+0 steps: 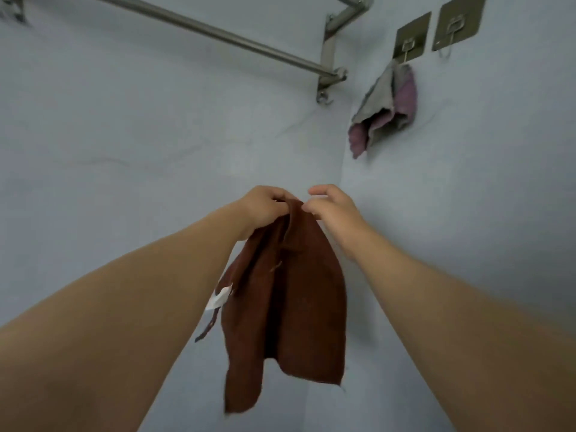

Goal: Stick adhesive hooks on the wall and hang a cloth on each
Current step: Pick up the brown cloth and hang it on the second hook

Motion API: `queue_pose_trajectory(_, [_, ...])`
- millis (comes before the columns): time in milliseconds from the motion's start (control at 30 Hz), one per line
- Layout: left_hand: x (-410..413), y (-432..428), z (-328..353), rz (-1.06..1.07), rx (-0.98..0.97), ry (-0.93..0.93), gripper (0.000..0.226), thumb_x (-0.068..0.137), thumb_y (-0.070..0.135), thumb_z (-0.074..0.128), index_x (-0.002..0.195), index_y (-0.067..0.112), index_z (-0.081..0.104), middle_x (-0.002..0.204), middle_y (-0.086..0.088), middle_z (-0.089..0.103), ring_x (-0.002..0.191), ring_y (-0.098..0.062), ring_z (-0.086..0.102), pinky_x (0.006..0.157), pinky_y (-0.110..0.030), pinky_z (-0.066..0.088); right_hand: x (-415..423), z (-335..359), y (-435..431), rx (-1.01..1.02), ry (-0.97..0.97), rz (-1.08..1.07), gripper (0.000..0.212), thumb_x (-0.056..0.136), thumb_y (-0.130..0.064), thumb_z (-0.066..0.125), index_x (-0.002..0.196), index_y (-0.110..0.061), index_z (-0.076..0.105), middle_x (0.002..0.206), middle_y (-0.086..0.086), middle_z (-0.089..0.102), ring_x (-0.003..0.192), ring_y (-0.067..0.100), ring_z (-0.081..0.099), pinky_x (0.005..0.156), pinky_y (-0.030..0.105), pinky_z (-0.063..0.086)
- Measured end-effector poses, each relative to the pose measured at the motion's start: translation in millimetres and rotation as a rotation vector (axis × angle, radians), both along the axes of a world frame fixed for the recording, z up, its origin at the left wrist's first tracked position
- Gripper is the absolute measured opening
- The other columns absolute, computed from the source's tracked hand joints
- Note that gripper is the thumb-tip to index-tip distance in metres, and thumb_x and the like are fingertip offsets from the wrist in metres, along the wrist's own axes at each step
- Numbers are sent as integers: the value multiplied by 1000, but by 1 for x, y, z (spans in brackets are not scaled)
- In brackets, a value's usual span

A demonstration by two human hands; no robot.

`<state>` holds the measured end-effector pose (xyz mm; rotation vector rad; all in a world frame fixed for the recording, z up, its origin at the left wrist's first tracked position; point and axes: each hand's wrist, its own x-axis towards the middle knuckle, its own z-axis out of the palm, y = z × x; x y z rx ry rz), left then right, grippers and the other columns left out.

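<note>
Head view: the left hand (265, 210) grips the top edge of the brown cloth (290, 300); the right hand (338, 213) has its fingers curled there, pinching or not, I cannot tell. The cloth hangs well below the empty hook (458, 24) — a bunched edge could slip off.

The rail (218, 35) runs across the left wall (109, 135) from 10 toward 12 o'clock, ending at a bracket (330, 73) just left of the corner (341, 182). Past the corner, on the right wall (483, 151) at 1 o'clock, two hooks sit side by side: the left hook (411, 37) lower, the right hook (459, 21) higher. The hung cloth (385, 110) hangs from the left hook, toward 6 from it. In front of the corner, the left hand (265, 210) and right hand (333, 210) meet, gripping the top of the held cloth (290, 291), which hangs toward 6 between the forearms. A tag (219, 299) sticks out at its 9 o'clock edge.
</note>
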<state>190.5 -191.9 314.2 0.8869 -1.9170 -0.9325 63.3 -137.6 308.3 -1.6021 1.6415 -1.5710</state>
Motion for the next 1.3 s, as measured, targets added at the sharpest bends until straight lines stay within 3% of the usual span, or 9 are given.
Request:
queue_pose_trajectory(133, [-47, 13, 23, -95, -15, -1, 11, 86, 5, 60, 86, 14, 66, 79, -4, 63, 73, -17, 61, 68, -21, 53, -26, 22, 23, 49, 101, -23, 48, 82, -9, 58, 127, -18, 46, 112, 7, 60, 95, 17, 57, 68, 18, 42])
queue_pose_trajectory(267, [-70, 13, 60, -293, 27, 90, 9, 85, 7, 64, 83, 14, 59, 77, -7, 63, 67, -16, 61, 64, -22, 54, -54, 54, 36, -74, 184, -193, 30, 80, -4, 55, 104, -23, 54, 86, 6, 62, 76, 21, 59, 67, 29, 48])
queue_pose_trajectory(367, [-81, 11, 95, -458, 40, 120, 21, 83, -2, 63, 82, 17, 53, 79, -2, 60, 66, -11, 62, 61, -19, 54, -68, 91, 44, -246, 218, -303, 27, 81, 0, 47, 80, -27, 50, 63, -4, 45, 53, 10, 40, 49, 22, 28])
queue_pose_trajectory(533, [-86, 1, 148, -614, -15, -15, 36, 83, -12, 52, 68, 19, 42, 61, 4, 56, 56, -7, 60, 52, -16, 51, -80, 150, 60, -420, 305, -435, 33, 82, 4, 34, 70, -25, 45, 59, -4, 39, 45, 7, 32, 39, 18, 23])
queue_pose_trajectory(733, [-97, -11, 198, -574, -123, 259, 37, 87, -5, 49, 64, 21, 38, 67, 0, 46, 61, -12, 48, 49, -17, 44, -87, 203, 79, -472, 547, -624, 42, 70, 12, 30, 63, -25, 49, 69, -4, 49, 58, 12, 44, 43, 15, 33])
queue_pose_trajectory(833, [-118, -18, 214, -388, -375, 369, 32, 87, -2, 53, 67, 22, 49, 77, -3, 56, 65, -15, 54, 59, -23, 47, -86, 215, 79, -421, 724, -782, 39, 75, 10, 33, 71, -18, 60, 69, 0, 51, 50, 14, 46, 41, 11, 37])
queue_pose_trajectory(1000, [-164, -29, 226, -58, -785, 328, 24, 89, 11, 54, 108, 19, 67, 124, -5, 60, 115, -22, 54, 96, -24, 39, -99, 225, 63, -289, 959, -1069, 40, 89, 0, 35, 122, -11, 54, 127, 14, 46, 103, 32, 55, 90, 36, 45])
queue_pose_trajectory(1167, [-200, -38, 229, -15, -859, 220, 32, 91, 17, 51, 123, 15, 57, 132, -11, 49, 117, -28, 51, 94, -30, 40, -107, 222, 50, -101, 1171, -1245, 33, 89, -2, 43, 121, -5, 50, 131, 13, 36, 94, 32, 53, 75, 35, 43])
queue_pose_trajectory(1300, [-199, -38, 230, -11, -815, 259, 17, 85, 19, 54, 98, 16, 64, 119, -11, 58, 104, -28, 57, 81, -29, 41, -101, 220, 43, -73, 1185, -1310, 24, 87, -6, 46, 110, -6, 54, 126, 13, 39, 86, 31, 50, 69, 33, 36])
